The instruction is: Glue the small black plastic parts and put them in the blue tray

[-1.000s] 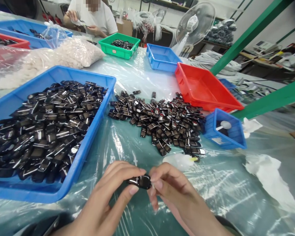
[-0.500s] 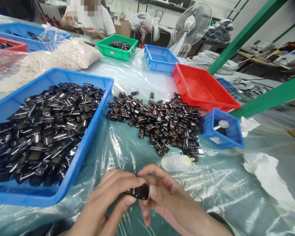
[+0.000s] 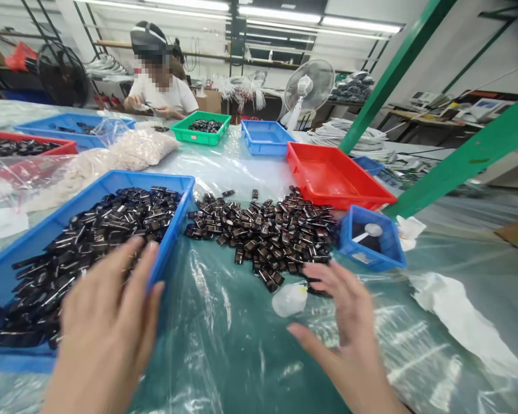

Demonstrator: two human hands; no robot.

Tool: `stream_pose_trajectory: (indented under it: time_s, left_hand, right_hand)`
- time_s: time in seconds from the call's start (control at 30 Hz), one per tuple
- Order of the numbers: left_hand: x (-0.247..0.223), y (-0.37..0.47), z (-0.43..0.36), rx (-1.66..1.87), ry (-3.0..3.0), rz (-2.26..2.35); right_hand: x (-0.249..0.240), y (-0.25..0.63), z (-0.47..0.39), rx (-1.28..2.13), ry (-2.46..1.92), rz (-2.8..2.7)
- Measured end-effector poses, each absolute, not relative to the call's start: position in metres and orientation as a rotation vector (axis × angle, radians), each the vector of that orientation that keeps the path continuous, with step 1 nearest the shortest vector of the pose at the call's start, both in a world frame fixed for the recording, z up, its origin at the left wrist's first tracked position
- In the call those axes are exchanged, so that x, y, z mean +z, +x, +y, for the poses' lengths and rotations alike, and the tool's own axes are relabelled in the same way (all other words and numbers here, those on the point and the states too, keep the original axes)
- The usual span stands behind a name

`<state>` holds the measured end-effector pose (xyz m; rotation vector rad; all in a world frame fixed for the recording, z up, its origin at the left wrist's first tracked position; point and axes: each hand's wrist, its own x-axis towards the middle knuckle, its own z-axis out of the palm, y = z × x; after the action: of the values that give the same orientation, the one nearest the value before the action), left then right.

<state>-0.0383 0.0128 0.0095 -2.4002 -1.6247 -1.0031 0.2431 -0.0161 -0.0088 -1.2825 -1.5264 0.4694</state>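
My left hand [image 3: 106, 313] is over the right side of a large blue tray [image 3: 189, 190], its fingers stretched forward and blurred by motion. Beneath it lie many small glossy black plastic pieces [image 3: 129, 213] heaped in that tray. Nothing shows in the hand, though its palm side is hidden. To the right, my right hand [image 3: 347, 316] is open, thumb and fingers apart with nothing between them. It is nearest to a small translucent white bottle [image 3: 288, 300] with a yellow tip, lying on its side. Just beyond is a loose pile of similar black pieces [image 3: 267, 230] on the plastic-covered table [image 3: 224, 356].
A small blue bin [image 3: 371, 259] holding a white scoop-like thing stands right of the pile, by a red tray [image 3: 332, 178]. Crumpled white tissue [image 3: 453, 316] lies at right. A green post [image 3: 397, 75] rises beyond. Across the table sits a person [image 3: 168, 95].
My hands have parted; the black piece held between them is no longer visible. The left hand has gone over the blue tray, the right toward the bottle. The view has tilted up.
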Motion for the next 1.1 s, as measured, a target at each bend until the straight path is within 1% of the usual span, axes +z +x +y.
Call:
stream_pose_trajectory:
  time_s: [0.07,0.1,0.17,0.2,0.3,0.47,0.67,0.83,1.0,1.1]
  left_hand:
    - [0.009,-0.011,0.007,-0.692,-2.487,-1.398]
    - [0.006,0.005,0.004,-0.568,-2.581,-1.395]
    - [-0.001,0.036,0.002,-0.514,-2.646,-1.305]
    - [-0.005,0.05,0.004,-0.444,-2.651,-1.33]
    - [-0.015,0.075,0.022,-0.377,-2.636,-1.399]
    - [-0.019,0.081,0.065,-0.432,-2.508,-1.638]
    - [-0.029,0.074,0.087,-0.581,-2.561,-1.728]
    - [-0.028,0.064,0.076,-0.729,-2.704,-1.77]
    - [-0.006,0.051,0.047,-0.912,-2.845,-1.82]
    - [0.003,0.037,0.028,-0.952,-2.891,-1.908]
  right_hand:
    - [-0.02,0.243,-0.007,0.714,-1.421,-1.632]
    - [-0.024,0.243,-0.006,0.796,-1.457,-1.656]
    - [-0.028,0.243,-0.005,0.87,-1.475,-1.686]
    - [-0.029,0.244,-0.006,0.871,-1.468,-1.703]
    - [-0.029,0.248,-0.009,0.867,-1.438,-1.777]
    - [-0.028,0.25,-0.013,0.858,-1.419,-1.838]
    - [-0.027,0.251,-0.016,0.876,-1.38,-1.875]
    - [-0.027,0.251,-0.016,0.873,-1.38,-1.858]
    - [-0.029,0.251,-0.019,0.822,-1.408,-1.762]
    - [-0.028,0.251,-0.02,0.837,-1.428,-1.662]
